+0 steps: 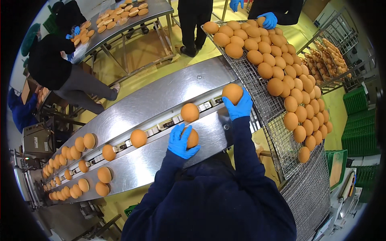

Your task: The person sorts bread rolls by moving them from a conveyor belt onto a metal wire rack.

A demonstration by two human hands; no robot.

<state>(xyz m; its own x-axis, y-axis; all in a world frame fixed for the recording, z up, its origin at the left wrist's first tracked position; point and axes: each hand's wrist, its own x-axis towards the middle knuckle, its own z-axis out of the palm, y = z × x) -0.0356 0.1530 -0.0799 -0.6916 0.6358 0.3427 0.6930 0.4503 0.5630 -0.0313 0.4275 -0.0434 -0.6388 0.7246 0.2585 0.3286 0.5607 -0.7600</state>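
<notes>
Both my hands wear blue gloves. My left hand (pixel 180 142) is closed around the side of a round golden-brown bun (pixel 192 137) on the near metal ledge of the conveyor. My right hand (pixel 240 106) grips another bun (pixel 232 93) at the conveyor's right end, over the channel; its fingers curl along the bun's near side. Between them a single bun (pixel 189 112) sits on the conveyor chain (pixel 165 124), with others spaced out further left. To the right of my right hand, a wire rack (pixel 277 132) carries many buns (pixel 289 82).
Buns also stand in rows on both conveyor ledges (pixel 132 164) at the left. Across the rack, a co-worker's gloved hand (pixel 268 20) touches a bun. Other people work by a steel table (pixel 150 12) with buns at the far left. Green crates (pixel 358 124) are stacked at right.
</notes>
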